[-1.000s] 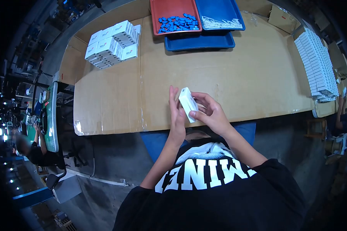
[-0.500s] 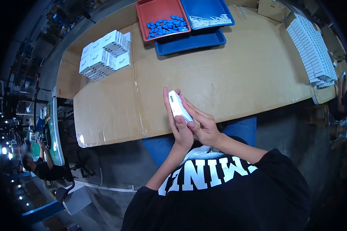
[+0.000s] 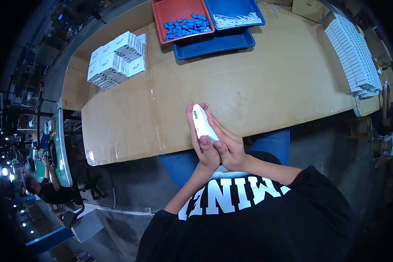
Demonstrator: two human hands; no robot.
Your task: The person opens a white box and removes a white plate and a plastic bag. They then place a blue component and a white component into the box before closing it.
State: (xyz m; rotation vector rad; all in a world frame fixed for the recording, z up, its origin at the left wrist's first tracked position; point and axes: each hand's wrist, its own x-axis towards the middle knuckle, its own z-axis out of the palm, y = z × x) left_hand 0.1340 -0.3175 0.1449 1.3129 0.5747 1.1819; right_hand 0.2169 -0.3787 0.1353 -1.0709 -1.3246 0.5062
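A slim white device with dark lettering is pressed between my two palms, above the near edge of the cardboard-covered table. My left hand grips it along its left side, thumb at the lower end. On the other side my right hand closes on it, with the thumb beside the left one. The lower end of the device is partly hidden by both thumbs.
White boxes are stacked at the table's left. A red tray holds blue parts; a blue tray holds white parts. Behind a cardboard wall, white boxes stand in rows at right. Another person sits at far left.
The device has turned slightly between my palms, so more of its lettered face shows. My hands stay around it in nearly the same place.
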